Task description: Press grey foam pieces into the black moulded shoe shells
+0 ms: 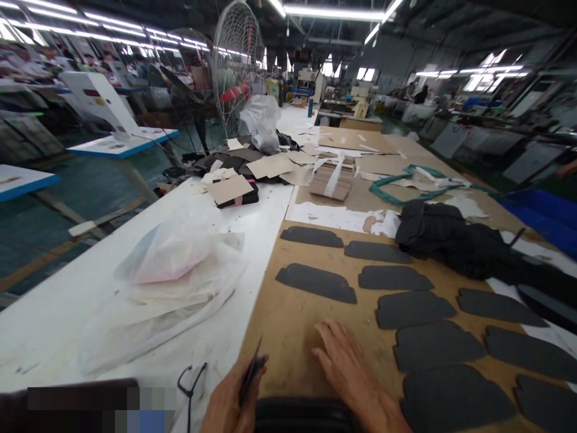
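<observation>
My left hand is at the bottom edge of the view, gripping a thin dark strip whose exact kind I cannot tell. My right hand lies flat with its fingers apart on a brown cardboard sheet, holding nothing. Several dark grey cut pieces with curved outlines lie in rows on the sheet. The nearest to my right hand is a dark grey piece to its right, and another lies ahead of it.
A white table to the left holds a crumpled translucent plastic bag and black eyeglasses. A black cloth bundle lies at right. Further off are cardboard scraps, a green strip, and a pedestal fan.
</observation>
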The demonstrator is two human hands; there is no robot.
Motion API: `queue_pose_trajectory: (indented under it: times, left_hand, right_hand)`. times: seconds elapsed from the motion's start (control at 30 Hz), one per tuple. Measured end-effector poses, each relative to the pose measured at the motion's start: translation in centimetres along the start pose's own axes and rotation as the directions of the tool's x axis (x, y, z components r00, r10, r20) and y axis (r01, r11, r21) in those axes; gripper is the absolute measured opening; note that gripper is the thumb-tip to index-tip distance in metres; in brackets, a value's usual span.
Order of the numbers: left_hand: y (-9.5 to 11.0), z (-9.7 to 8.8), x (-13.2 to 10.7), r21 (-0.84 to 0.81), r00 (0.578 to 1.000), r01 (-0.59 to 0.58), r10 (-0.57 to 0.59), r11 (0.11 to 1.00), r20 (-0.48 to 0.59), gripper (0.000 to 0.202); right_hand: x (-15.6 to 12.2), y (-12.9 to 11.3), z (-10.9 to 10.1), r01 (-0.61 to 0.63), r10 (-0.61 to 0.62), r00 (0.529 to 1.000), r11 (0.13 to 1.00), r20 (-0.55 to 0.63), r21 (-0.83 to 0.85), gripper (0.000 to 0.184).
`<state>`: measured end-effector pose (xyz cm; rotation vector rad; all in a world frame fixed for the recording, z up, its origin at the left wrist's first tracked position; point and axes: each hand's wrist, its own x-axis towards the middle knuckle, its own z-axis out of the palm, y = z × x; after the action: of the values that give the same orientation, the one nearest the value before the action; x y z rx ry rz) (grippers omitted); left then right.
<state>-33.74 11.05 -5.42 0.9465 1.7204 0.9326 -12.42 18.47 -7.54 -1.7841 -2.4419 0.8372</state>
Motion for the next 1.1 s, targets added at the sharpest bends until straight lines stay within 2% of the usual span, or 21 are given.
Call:
queue_pose_trajectory:
  times: [0.07,0.1,0.17,0.2,0.27,0.33,0.4,0.47,0.6,0.7,0.8,0.93,1.0,1.1]
  left_hand:
    - [1.9,1.7,1.2,-0.009,0.999,-0.023,0.023,1.000,0.046,0.032]
    - [2.7,2.5,1.7,-0.039,0.995,0.005,-0.001,0.999,0.102,0.035]
    - [3.7,3.7,2.2,-0.204,0.978,0.131,-0.092,0.970,0.189,0.042]
    - [3.9,4.1,2.3,-0.322,0.960,0.223,-0.150,0.920,0.237,0.043]
    - [3.7,4.4,2.5,-0.537,0.916,0.387,-0.246,0.749,0.317,0.043]
    - [3.0,4.4,2.4,-0.644,0.879,0.477,-0.315,0.598,0.359,0.043]
    - [2.2,4.2,2.2,-0.672,0.861,0.504,-0.375,0.543,0.343,0.043]
    - [1.6,4.1,1.9,-0.668,0.842,0.524,-0.441,0.529,0.311,0.044]
    - [1.6,4.1,1.2,-0.599,0.818,0.557,-0.506,0.575,0.276,0.052]
    - [1.9,4.2,1.1,-0.519,0.837,0.546,-0.444,0.657,0.319,0.049]
    - [1.8,4.4,1.2,-0.465,0.848,0.519,-0.361,0.717,0.389,0.042]
    - [1.3,5.0,1.4,-0.354,0.857,0.481,-0.343,0.802,0.386,0.039]
    - [1.0,5.4,1.4,-0.316,0.866,0.454,-0.329,0.833,0.377,0.039]
    - [0.9,5.7,1.5,-0.299,0.888,0.391,-0.271,0.870,0.372,0.040]
  right_hand:
    - [2.9,0.4,-0.9,-0.006,0.001,0.998,0.997,-0.065,-0.078,0.050]
    - [4.3,0.6,-1.1,0.003,-0.011,0.997,0.995,-0.071,-0.105,0.053]
    - [6.1,0.9,-1.0,0.024,-0.032,0.998,0.990,-0.050,-0.139,0.057]
    - [6.4,1.1,-0.7,0.035,-0.041,0.999,0.989,-0.033,-0.145,0.058]
    - [6.0,1.4,0.4,0.062,-0.063,0.998,0.988,-0.007,-0.138,0.058]
    - [4.4,1.6,1.7,0.080,-0.082,0.997,0.989,-0.009,-0.120,0.058]
    - [2.6,1.5,2.6,0.086,-0.088,0.996,0.991,-0.014,-0.104,0.056]
    - [1.2,1.2,3.1,0.087,-0.089,0.996,0.992,-0.022,-0.089,0.053]
    - [0.4,0.6,2.9,0.049,-0.050,0.996,0.999,-0.074,-0.013,0.042]
    - [0.2,0.6,2.2,0.029,-0.003,0.987,0.988,-0.162,0.155,0.031]
    - [-0.4,0.8,1.2,0.021,0.064,0.976,0.925,-0.210,0.380,0.030]
    - [-1.2,0.2,0.1,-0.071,0.124,0.992,0.705,-0.024,0.705,0.030]
    - [-1.1,-0.5,-0.1,-0.123,0.087,0.992,0.599,0.088,0.791,0.030]
    - [-0.6,-1.5,0.0,-0.211,0.025,0.974,0.475,0.227,0.854,0.020]
